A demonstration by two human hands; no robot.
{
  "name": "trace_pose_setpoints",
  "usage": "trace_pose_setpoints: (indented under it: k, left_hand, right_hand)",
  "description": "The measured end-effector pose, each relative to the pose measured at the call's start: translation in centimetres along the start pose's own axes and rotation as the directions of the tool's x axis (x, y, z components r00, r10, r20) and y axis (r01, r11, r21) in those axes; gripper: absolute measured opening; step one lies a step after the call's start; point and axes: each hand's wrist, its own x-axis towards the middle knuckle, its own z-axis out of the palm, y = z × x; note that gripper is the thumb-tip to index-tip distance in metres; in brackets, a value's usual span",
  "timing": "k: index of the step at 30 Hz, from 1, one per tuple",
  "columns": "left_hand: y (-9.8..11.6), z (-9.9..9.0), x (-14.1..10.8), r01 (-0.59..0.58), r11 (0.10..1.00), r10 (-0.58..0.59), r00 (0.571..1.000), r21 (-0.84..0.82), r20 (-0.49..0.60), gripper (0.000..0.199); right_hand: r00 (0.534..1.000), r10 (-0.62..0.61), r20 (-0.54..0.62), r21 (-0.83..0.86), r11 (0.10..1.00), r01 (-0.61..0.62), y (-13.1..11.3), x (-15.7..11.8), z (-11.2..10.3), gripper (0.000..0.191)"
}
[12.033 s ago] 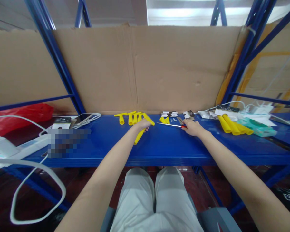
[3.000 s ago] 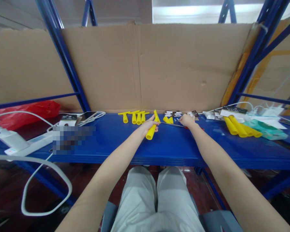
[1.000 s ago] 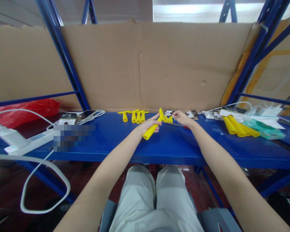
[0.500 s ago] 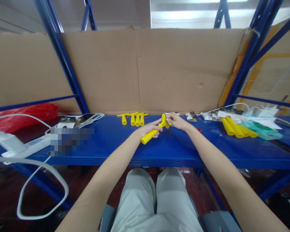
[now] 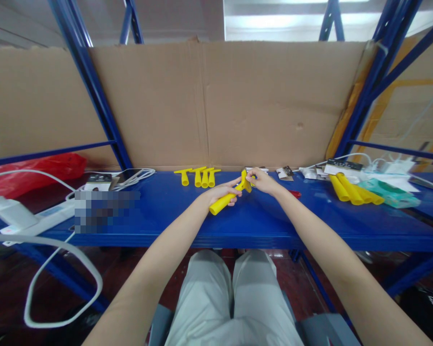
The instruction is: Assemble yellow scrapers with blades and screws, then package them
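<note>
My left hand [image 5: 216, 193] is wrapped round a yellow T-shaped tool [image 5: 220, 205] with a round hollow handle. The handle's open end points toward me and the flat head points away, above the blue table. At that head, my right hand [image 5: 262, 182] has its fingers pinched together on a small yellow piece [image 5: 253, 178]; its exact shape is partly hidden by the fingers. Behind my left hand, several similar yellow T-shaped tools [image 5: 198, 178] lie in a row. A red item [image 5: 295, 193] lies partly hidden behind my right forearm.
On the right, several yellow tubular handles [image 5: 353, 190] lie beside a green plastic bag [image 5: 393, 192]. Small cards [image 5: 285, 173] lie at the back. A white power strip [image 5: 54, 216], cables and a red bag [image 5: 39, 173] occupy the left. Cardboard [image 5: 260, 105] stands behind the blue table [image 5: 173, 211].
My right hand has shifted slightly to the left at the tool's head, and more of the red item shows. My left hand keeps its grip almost unmoved.
</note>
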Motion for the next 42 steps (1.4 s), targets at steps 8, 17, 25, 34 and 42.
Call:
trace_pose_setpoints:
  k: [8, 17, 25, 34, 42]
  left_hand:
    - [0.2, 0.1, -0.2, -0.025, 1.000, 0.026, 0.999, -0.006, 0.025, 0.086]
    - [0.5, 0.4, -0.3, -0.028, 1.000, 0.029, 0.999, -0.010, 0.022, 0.085]
    - [0.4, 0.6, -0.3, -0.079, 0.996, 0.080, 0.997, -0.035, 0.019, 0.083]
    - [0.6, 1.1, -0.6, -0.104, 0.995, 0.104, 0.995, -0.003, -0.005, 0.086]
    - [0.9, 1.4, -0.9, -0.099, 0.995, 0.099, 0.995, 0.015, -0.007, 0.085]
  right_hand:
    - [0.999, 0.006, -0.054, 0.063, 0.998, -0.003, -0.5, 0.0, 0.1, 0.013]
    - [0.993, 0.094, -0.067, 0.227, 0.971, -0.077, -0.3, 0.0, 0.4, 0.017]
    - [0.988, 0.150, 0.027, 0.467, 0.872, -0.145, -0.4, -0.1, 0.4, 0.031]
    - [0.987, 0.154, 0.037, 0.467, 0.871, -0.153, -0.7, 0.0, -0.3, 0.033]
    - [0.987, 0.155, 0.043, 0.442, 0.883, -0.157, -0.9, 0.1, -0.6, 0.034]
